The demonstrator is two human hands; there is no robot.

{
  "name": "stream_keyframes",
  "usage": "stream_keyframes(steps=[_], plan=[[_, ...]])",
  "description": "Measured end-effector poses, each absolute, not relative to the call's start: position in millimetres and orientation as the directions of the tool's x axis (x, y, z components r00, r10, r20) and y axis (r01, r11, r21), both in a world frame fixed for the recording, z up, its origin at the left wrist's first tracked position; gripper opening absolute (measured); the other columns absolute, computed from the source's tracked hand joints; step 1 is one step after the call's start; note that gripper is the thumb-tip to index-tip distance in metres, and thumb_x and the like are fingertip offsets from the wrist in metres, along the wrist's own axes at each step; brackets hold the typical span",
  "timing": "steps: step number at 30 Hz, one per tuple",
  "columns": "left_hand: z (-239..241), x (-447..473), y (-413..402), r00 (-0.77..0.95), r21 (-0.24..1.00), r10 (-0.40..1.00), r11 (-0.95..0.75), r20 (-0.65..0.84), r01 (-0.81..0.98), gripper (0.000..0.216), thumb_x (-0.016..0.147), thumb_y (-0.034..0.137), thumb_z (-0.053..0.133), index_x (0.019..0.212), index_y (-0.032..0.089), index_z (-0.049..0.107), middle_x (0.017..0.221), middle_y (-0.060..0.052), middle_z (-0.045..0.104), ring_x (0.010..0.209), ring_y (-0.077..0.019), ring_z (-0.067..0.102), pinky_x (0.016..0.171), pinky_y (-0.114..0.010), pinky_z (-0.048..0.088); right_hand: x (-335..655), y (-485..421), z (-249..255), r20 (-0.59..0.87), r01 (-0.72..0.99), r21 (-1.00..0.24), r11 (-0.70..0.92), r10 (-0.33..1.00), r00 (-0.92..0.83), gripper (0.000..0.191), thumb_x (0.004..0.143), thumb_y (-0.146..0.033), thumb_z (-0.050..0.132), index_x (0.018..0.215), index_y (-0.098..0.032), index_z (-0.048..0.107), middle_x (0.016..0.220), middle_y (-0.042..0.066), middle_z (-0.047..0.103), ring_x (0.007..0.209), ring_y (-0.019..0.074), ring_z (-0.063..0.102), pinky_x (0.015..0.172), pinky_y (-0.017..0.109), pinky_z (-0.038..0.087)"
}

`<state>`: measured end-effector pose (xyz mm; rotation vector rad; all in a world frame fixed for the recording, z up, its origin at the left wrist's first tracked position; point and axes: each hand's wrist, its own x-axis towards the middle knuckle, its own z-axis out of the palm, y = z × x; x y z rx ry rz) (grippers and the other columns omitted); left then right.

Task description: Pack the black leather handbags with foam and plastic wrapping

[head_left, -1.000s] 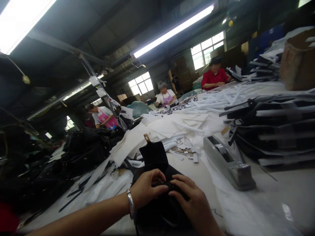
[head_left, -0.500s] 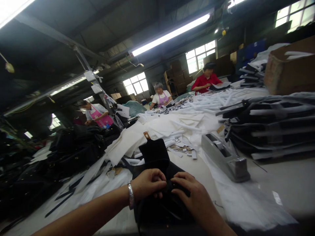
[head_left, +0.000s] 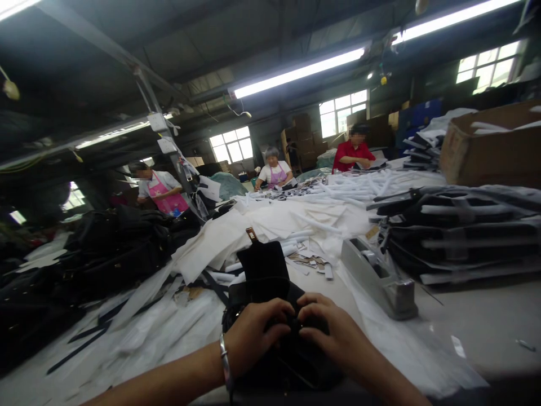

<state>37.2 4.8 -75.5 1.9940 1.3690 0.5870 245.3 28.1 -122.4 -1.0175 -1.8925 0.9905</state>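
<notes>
A black bag [head_left: 267,266] lies before me on the table, its flap folded away from me with a gold metal clasp piece [head_left: 252,234] at the flap's tip. Both hands work at the bag's middle, close together. My left hand [head_left: 262,330], wearing a silver bracelet [head_left: 225,355], has its thumb and fingers curled in a pinch on the black material. Opposite it, the fingers and thumb of my right hand [head_left: 332,327] also pinch the bag. A small shiny spot shows between the fingertips; the exact part gripped is hidden in the dark material.
To the right stand a grey tape dispenser [head_left: 376,276], a stack of black bags [head_left: 469,237] and a cardboard box [head_left: 486,149]. White paper sheets [head_left: 220,239] and scraps [head_left: 310,259] lie beyond the bag. Black bags [head_left: 118,248] are heaped at left. Three people work farther back.
The view has turned slightly. My left hand's fingers have drawn into a tighter pinch, and both hands remain at the same part of the bag.
</notes>
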Motion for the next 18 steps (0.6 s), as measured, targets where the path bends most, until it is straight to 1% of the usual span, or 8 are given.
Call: stream_keyframes(steps=[2,4,6,7,10,13,16,18], plan=[[-73,39,2,0.415,0.626,0.906,-0.371,0.082,0.687,0.021,0.087,0.022,0.063,0.106,0.024,0.069,0.096,0.000,0.071,0.081,-0.0151,0.065,0.078,-0.025,0.047,250,36,-118,0.203,0.269,-0.896,0.352,0.866,-0.457,0.008,0.077,-0.023,0.068,0.083,-0.023,0.074,0.131,0.006,0.058,0.125,0.0247,0.052,0.109,0.038,0.035],[-72,43,2,0.419,0.570,0.900,-0.409,0.121,0.713,0.021,0.083,0.031,0.071,0.102,0.022,0.071,0.095,-0.002,0.070,0.086,-0.0178,0.064,0.077,-0.025,0.046,251,43,-117,0.172,0.257,-0.911,0.323,0.863,-0.475,0.007,0.077,-0.025,0.069,0.080,-0.023,0.075,0.134,0.006,0.058,0.126,0.0259,0.052,0.110,0.039,0.034],[-72,50,3,0.389,0.527,0.913,-0.393,0.124,0.754,0.034,0.073,0.041,0.080,0.098,0.020,0.070,0.092,-0.003,0.068,0.082,-0.0189,0.063,0.071,-0.026,0.045,250,47,-118,0.167,0.242,-0.921,0.306,0.870,-0.465,0.008,0.077,-0.024,0.067,0.076,-0.022,0.075,0.133,0.006,0.059,0.124,0.0262,0.054,0.109,0.040,0.036],[-72,54,4,0.371,0.499,0.920,-0.381,0.122,0.779,0.037,0.070,0.044,0.082,0.096,0.020,0.070,0.092,-0.003,0.068,0.081,-0.0194,0.063,0.070,-0.026,0.044,250,48,-118,0.170,0.234,-0.924,0.302,0.873,-0.457,0.010,0.078,-0.023,0.066,0.075,-0.022,0.075,0.132,0.006,0.060,0.123,0.0262,0.055,0.107,0.041,0.038],[-70,64,6,0.343,0.406,0.929,-0.370,0.140,0.836,0.027,0.074,0.041,0.077,0.090,0.021,0.069,0.092,-0.002,0.067,0.079,-0.0198,0.063,0.067,-0.027,0.041,249,48,-113,0.184,0.246,-0.917,0.315,0.880,-0.439,0.015,0.081,-0.021,0.060,0.072,-0.021,0.072,0.130,0.007,0.062,0.120,0.0260,0.059,0.102,0.042,0.043],[-68,69,7,0.348,0.364,0.919,-0.392,0.184,0.845,0.021,0.074,0.038,0.075,0.087,0.023,0.068,0.087,-0.001,0.068,0.075,-0.0187,0.063,0.063,-0.027,0.038,252,45,-103,0.221,0.347,-0.854,0.388,0.874,-0.433,0.016,0.080,-0.015,0.059,0.071,-0.021,0.069,0.132,0.008,0.060,0.122,0.0265,0.057,0.103,0.045,0.043],[-70,67,7,0.339,0.369,0.917,-0.395,0.210,0.841,0.020,0.073,0.038,0.074,0.083,0.022,0.067,0.081,0.000,0.068,0.070,-0.0172,0.061,0.061,-0.027,0.037,263,45,-102,0.279,0.482,-0.749,0.455,0.876,-0.393,0.016,0.080,-0.011,0.057,0.071,-0.022,0.066,0.137,0.007,0.057,0.128,0.0268,0.052,0.105,0.046,0.042],[-72,64,6,0.326,0.389,0.924,-0.380,0.201,0.839,0.019,0.073,0.037,0.074,0.080,0.021,0.066,0.079,0.000,0.067,0.068,-0.0168,0.061,0.060,-0.026,0.038,278,50,-111,0.301,0.578,-0.679,0.453,0.890,-0.344,0.016,0.081,-0.012,0.055,0.074,-0.023,0.064,0.138,0.007,0.056,0.129,0.0268,0.051,0.104,0.046,0.042]])
